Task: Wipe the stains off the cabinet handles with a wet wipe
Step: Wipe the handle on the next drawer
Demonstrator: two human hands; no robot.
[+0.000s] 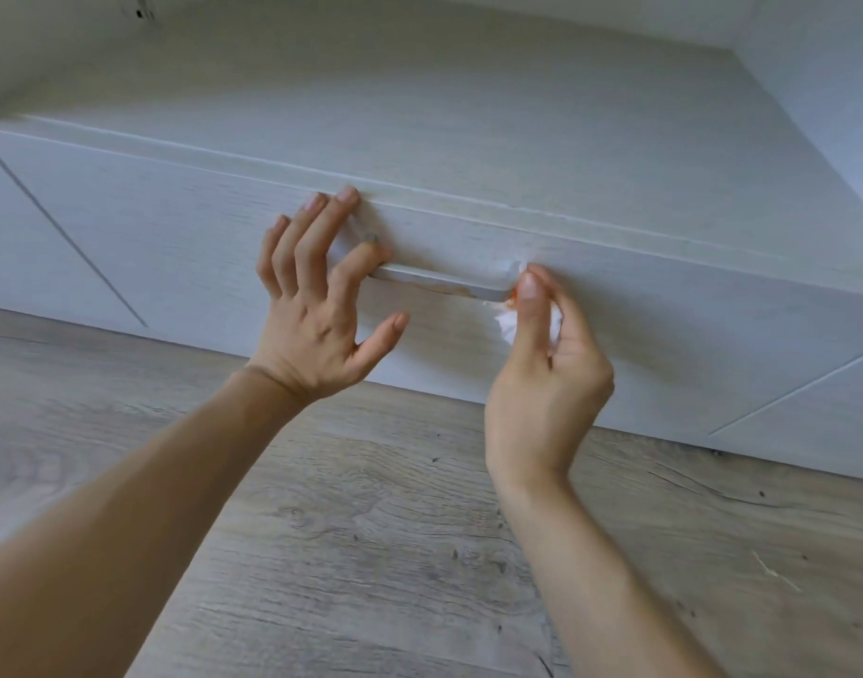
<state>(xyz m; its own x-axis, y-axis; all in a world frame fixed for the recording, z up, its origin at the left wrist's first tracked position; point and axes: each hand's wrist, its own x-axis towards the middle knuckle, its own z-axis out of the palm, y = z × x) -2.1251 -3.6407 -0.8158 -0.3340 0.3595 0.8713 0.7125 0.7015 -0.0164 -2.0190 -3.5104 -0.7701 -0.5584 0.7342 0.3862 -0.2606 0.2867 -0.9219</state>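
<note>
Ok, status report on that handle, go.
Left hand open, fingers spread, braced at handle's left end. Right hand pinching wet wipe at handle's right end. Orange stain still on handle. Nothing in the way.

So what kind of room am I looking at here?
Probably a room in a home: a low white wood-grain cabinet with a bar handle, standing on grey wood-look plank flooring. Which room, I cannot tell.

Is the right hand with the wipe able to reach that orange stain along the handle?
Probably yes. The right hand pinches the wet wipe at the handle's right end, right beside the stain. The left hand rests at the far end, leaving the way free.
</note>
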